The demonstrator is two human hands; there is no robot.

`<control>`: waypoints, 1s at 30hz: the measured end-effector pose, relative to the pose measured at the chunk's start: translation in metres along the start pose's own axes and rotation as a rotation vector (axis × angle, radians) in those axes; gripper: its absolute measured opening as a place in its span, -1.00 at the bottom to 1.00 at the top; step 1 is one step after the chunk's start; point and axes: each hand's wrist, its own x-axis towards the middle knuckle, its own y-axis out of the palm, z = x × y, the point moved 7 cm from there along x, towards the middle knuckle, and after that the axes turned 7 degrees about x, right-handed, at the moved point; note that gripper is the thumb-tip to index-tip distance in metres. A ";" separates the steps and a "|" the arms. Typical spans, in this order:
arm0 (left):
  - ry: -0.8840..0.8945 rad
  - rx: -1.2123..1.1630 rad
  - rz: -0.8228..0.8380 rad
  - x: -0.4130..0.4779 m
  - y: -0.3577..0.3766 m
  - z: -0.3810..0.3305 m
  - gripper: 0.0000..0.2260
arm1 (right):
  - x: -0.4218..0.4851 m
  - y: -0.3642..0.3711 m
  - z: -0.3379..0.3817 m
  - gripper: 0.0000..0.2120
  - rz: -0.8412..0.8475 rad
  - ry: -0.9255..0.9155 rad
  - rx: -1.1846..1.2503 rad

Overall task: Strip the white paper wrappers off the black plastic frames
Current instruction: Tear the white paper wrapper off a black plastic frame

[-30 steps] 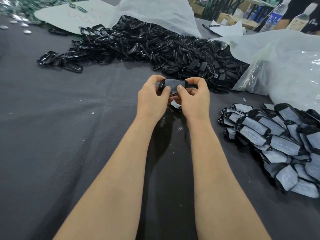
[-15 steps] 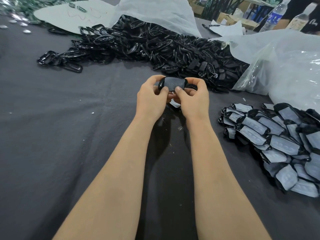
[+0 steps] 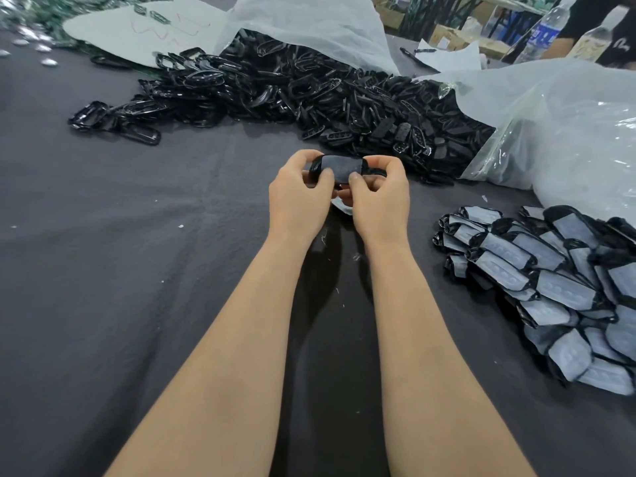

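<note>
I hold one black plastic frame above the grey cloth at the centre of the view. My left hand grips its left end and my right hand grips its right end, thumbs pressed on its near face. A scrap of white paper shows below, between my hands. A stack of frames in white paper wrappers lies at the right. A long heap of bare black frames stretches across the back.
A clear plastic bag bulges at the right rear, and white sheeting lies behind the black heap. A pale paper sheet lies at the back left. Bottles and a person stand at the far right corner.
The frame has been turned slightly between my hands and my thumbs have shifted on its face. Both hands stay in the same place.
</note>
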 end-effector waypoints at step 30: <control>-0.017 -0.161 -0.007 0.004 -0.001 0.004 -0.81 | 0.003 -0.004 -0.005 -0.85 -0.067 0.087 0.068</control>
